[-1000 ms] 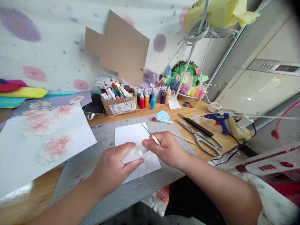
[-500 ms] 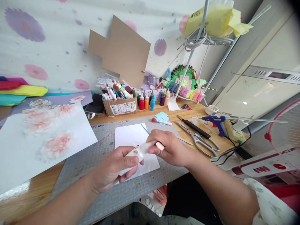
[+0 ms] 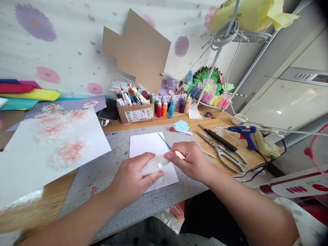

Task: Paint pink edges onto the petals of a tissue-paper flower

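Note:
A whitish translucent squeeze bottle (image 3: 153, 166) is tilted above the white sheet of paper (image 3: 142, 145). My left hand (image 3: 134, 176) is wrapped round its body. At the bottle's upper right end, my right hand (image 3: 188, 159) is closed with thumb and fingers pressed together. From that fist sticks out a small pale beige tip (image 3: 180, 154); the rest of that piece is hidden by the fingers. A thin blue strip (image 3: 164, 140) lies on the paper's upper right part. The paper rests on a grey cutting mat (image 3: 112, 177).
Right of the mat lie scissors (image 3: 222, 152), a black-handled cutter (image 3: 217, 138) and a blue glue gun (image 3: 244, 135). A red-tipped white stick (image 3: 181, 131) lies by light blue paper pieces. Behind stand paint bottles (image 3: 165, 108) and a cardboard box (image 3: 135, 114) of pens. A flower-print sheet (image 3: 84, 153) lies left.
My left hand has turned over the bottle, so its back now faces up. My right hand stays at the bottle's end. The whole view has shifted slightly.

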Available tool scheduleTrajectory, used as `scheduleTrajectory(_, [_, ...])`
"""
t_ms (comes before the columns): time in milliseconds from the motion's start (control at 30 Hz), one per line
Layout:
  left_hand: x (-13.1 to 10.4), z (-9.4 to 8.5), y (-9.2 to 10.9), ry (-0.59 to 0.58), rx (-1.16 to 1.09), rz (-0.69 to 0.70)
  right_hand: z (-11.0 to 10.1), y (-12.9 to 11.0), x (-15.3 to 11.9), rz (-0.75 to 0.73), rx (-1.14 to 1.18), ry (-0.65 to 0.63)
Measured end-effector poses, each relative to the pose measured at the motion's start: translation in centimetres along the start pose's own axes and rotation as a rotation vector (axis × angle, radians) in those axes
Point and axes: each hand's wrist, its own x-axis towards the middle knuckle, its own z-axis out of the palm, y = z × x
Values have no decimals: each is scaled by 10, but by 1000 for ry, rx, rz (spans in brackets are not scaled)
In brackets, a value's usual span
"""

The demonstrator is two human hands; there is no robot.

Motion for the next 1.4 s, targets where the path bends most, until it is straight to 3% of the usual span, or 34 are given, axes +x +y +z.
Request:
scheduleTrajectory(133, [-4,4,-6,182,196,174,5,-1,0,55,5,-3])
scheduleTrajectory(300, [-6,3,-3,172,289,391,7,-4,2,100,46,-50])
scheduleTrajectory(467, [-5,1,1,201,372,474,11,-7,3,144,105,-80])
scheduleTrajectory(800, [-10,0,6,314,546,492,24,-10,2,261,207,15])
scheduleTrajectory(1167, [-7,-4,13,103,301,421,7,-14,-3,154,171,-59])
scheduleTrajectory(1400, [-8,-3,7,263,435,361,20,-14,0,222,160,-7])
